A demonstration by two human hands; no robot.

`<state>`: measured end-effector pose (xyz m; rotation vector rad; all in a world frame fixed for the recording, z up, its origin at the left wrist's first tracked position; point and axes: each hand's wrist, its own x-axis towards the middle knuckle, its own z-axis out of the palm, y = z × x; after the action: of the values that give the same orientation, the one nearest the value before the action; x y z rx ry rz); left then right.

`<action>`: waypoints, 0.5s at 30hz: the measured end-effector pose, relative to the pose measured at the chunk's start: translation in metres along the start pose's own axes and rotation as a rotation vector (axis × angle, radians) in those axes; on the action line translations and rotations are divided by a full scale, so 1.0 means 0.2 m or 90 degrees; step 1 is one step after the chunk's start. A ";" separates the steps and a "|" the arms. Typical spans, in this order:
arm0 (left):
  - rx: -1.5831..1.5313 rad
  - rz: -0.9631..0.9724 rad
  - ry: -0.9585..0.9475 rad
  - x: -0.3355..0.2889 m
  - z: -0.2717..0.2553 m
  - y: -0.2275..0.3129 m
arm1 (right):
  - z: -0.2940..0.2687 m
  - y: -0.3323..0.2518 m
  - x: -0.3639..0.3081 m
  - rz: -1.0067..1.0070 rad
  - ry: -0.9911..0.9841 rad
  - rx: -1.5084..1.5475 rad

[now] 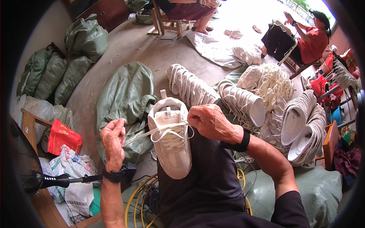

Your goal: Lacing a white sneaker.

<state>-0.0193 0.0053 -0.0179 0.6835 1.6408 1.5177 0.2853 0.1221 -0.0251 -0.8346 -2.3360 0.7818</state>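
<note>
A white sneaker (170, 146) lies on my lap, toe toward me, laced most of the way up. My left hand (113, 138) pinches one end of the white lace (144, 133) and holds it taut out to the left. My right hand (208, 121) grips the other lace end at the top eyelets beside the shoe's tongue. Both wrists wear black bands.
Rows of stacked white shoes (243, 102) and a heap of loose laces (275, 81) lie to the right. Green sacks (125, 95) sit on the concrete floor ahead and left. Two seated people (311, 41) work at the back. A black fan (23, 159) and bags are at left.
</note>
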 end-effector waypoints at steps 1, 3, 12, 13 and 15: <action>-0.002 0.003 -0.005 -0.02 0.02 0.00 | 0.00 0.00 0.00 0.008 -0.013 0.006; 0.040 0.010 -0.017 -0.03 0.05 0.00 | 0.00 0.00 0.01 0.016 -0.025 0.012; 0.097 0.023 -0.093 -0.12 0.10 -0.01 | -0.01 -0.01 0.05 0.106 -0.061 0.125; 0.096 0.023 -0.093 -0.13 0.11 -0.01 | -0.01 -0.02 0.06 0.102 -0.057 0.102; 0.137 0.045 -0.114 -0.14 0.13 -0.01 | 0.02 -0.04 0.07 0.096 -0.054 0.079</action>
<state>0.0172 -0.0040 -0.0138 0.9745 1.6715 1.2982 0.2701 0.1254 -0.0183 -0.9485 -2.2891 1.0334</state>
